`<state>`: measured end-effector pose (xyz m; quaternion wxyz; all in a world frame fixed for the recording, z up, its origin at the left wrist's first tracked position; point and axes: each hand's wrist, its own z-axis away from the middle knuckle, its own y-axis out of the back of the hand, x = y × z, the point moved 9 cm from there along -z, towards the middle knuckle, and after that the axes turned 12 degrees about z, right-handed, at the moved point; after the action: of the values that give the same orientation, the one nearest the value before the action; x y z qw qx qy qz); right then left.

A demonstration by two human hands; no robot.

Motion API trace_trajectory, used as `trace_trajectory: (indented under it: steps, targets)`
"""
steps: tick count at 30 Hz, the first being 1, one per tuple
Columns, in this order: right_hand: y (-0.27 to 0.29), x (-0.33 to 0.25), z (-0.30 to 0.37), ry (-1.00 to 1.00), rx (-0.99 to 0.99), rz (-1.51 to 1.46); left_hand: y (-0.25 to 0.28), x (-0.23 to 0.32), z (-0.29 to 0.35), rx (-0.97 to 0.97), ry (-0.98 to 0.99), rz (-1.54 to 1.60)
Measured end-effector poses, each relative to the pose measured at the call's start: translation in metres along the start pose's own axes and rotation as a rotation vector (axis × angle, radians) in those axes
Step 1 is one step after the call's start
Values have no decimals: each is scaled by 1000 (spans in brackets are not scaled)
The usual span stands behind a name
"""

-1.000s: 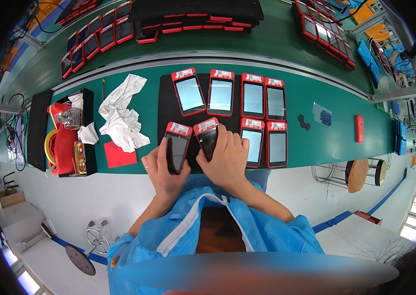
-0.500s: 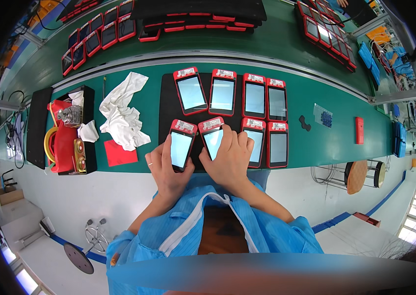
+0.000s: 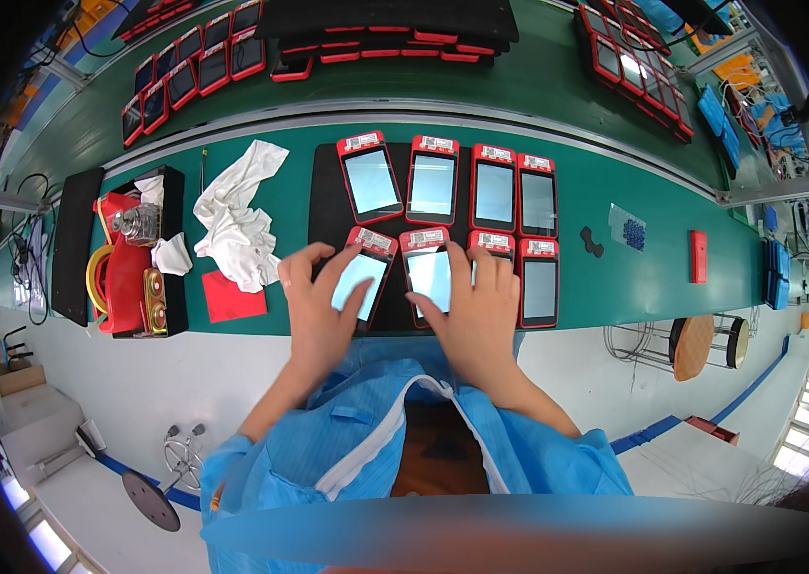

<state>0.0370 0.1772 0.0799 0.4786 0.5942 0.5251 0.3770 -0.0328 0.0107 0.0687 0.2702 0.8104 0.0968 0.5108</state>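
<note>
Two rows of red-framed handheld terminals with lit screens lie on a black mat (image 3: pixel 324 182). My left hand (image 3: pixel 316 316) is open, thumb and fingers apart, at the left edge of the tilted near-left terminal (image 3: pixel 373 247), partly covering its screen. My right hand (image 3: pixel 476 320) is open too, its thumb over the neighbouring terminal (image 3: pixel 426 258) and its fingers across the terminal (image 3: pixel 492 241) to its right, hiding most of that one. At the near right end lies another terminal (image 3: pixel 540 287). The far row includes a slanted terminal (image 3: pixel 373 182) and upright ones (image 3: pixel 433 182).
On the left stand a black tray (image 3: pixel 173 258) with red and yellow items, a crumpled white cloth (image 3: pixel 237 215) and a red sheet (image 3: pixel 235 298). To the right lie a small dark piece (image 3: pixel 593 241), a bag of blue bits (image 3: pixel 633 231) and a red block (image 3: pixel 699 256). More terminals (image 3: pixel 215 59) sit beyond the metal rail.
My left hand has let go of the near-left terminal and spread its fingers; that terminal now sits farther right. The terminal beside it has shifted right and straightened, and my right hand has moved right.
</note>
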Motion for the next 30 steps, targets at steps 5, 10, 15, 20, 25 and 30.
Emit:
trace_trajectory:
  steps: [5, 10, 15, 20, 25, 30]
  targets:
    - [21, 23, 6, -19, 121, -98, -10, -11, -27, -145, -39, 29]
    - [29, 46, 11, -87, 142, -118, -21, -16, -31, -264, -74, 20]
    - [34, 54, 14, -84, 171, -141, 6, -27, -42, -86, 14, 98]
    - [25, 63, 17, -68, 163, -193, 62, -28, -32, 380, -157, -337]
    - [23, 132, 32, -254, 238, -135, 45, -76, 21, -204, 131, -169]
    - [-16, 150, 63, -186, -88, -309, 10, -36, 32, -406, 44, -85]
